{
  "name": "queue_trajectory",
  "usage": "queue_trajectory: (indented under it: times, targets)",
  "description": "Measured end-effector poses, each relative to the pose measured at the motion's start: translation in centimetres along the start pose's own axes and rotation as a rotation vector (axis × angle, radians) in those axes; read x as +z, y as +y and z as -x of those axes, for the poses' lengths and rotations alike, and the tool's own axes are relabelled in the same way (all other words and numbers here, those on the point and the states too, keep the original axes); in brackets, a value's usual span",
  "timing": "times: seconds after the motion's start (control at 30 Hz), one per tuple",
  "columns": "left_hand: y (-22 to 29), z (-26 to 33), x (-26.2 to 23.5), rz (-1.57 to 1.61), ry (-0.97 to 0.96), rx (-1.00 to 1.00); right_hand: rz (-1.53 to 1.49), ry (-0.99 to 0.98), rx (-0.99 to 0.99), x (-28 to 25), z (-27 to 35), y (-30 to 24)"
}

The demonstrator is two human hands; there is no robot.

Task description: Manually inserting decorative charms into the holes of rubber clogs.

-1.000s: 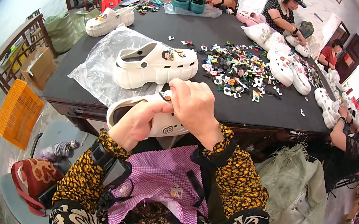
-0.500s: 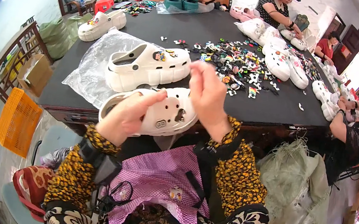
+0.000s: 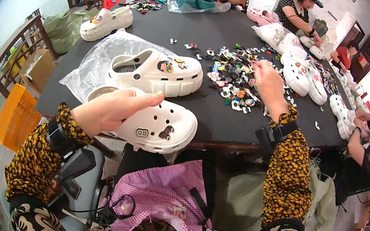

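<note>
My left hand (image 3: pixel 111 109) grips a white foam clog (image 3: pixel 177 121) at the table's front edge, thumb laid over its holed upper. A dark brown charm and a small grey numbered charm sit in its holes. Just beyond lies a matching white clog (image 3: pixel 152 79) with cartoon charms, resting on a clear plastic bag (image 3: pixel 81 71). My right hand (image 3: pixel 269 87) is above the right part of a heap of colourful shoe charms (image 3: pixel 229 72), fingertips pinched together. Whatever may be between those fingertips is too small to make out.
Another charmed white clog (image 3: pixel 108 23) stands at the table's far left. More white clogs (image 3: pixel 296 77) line the right side. Co-workers sit across and along the right, one behind teal clogs (image 3: pixel 195 0). An orange crate (image 3: pixel 17 117) is at lower left.
My right hand has moved away from the clog, right and forward to the charm heap. My left hand keeps the clog, which has shifted slightly down and left.
</note>
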State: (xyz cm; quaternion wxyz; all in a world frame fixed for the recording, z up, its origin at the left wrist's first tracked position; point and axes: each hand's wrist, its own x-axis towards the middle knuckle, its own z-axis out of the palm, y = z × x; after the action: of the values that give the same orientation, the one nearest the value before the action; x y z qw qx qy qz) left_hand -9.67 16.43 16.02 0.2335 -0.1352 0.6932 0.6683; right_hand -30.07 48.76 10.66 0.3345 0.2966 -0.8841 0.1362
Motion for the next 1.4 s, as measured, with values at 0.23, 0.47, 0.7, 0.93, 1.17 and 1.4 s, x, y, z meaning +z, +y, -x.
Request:
queue_trajectory:
  times: [0.23, 0.47, 0.7, 0.93, 1.17, 1.4]
  targets:
    - [-0.1, 0.2, -3.2, -0.09, -0.112, 0.079, 0.149, -0.213, 0.064, 1.0, -0.5, 3.1]
    - [0.8, 1.5, -3.5, -0.672, 0.06, -0.001, -0.292, -0.164, -0.133, -0.2, -2.9, -4.2]
    - [-0.9, 2.1, -3.3, -0.408, -0.054, 0.208, -0.391, -0.202, -0.345, -0.5, -3.2, -11.9]
    - [-0.4, -1.3, -4.6, -0.062, 0.157, 0.301, -0.422, -0.15, -0.35, 1.8, -4.8, -13.6]
    - [1.7, -1.9, -7.1, -0.655, 0.377, 0.328, -0.31, -0.255, -0.363, 3.1, -4.2, -13.1]
    - [5.6, -4.8, -6.4, -0.622, 0.53, 0.519, -0.343, -0.215, -0.299, 3.5, -4.6, -13.0]
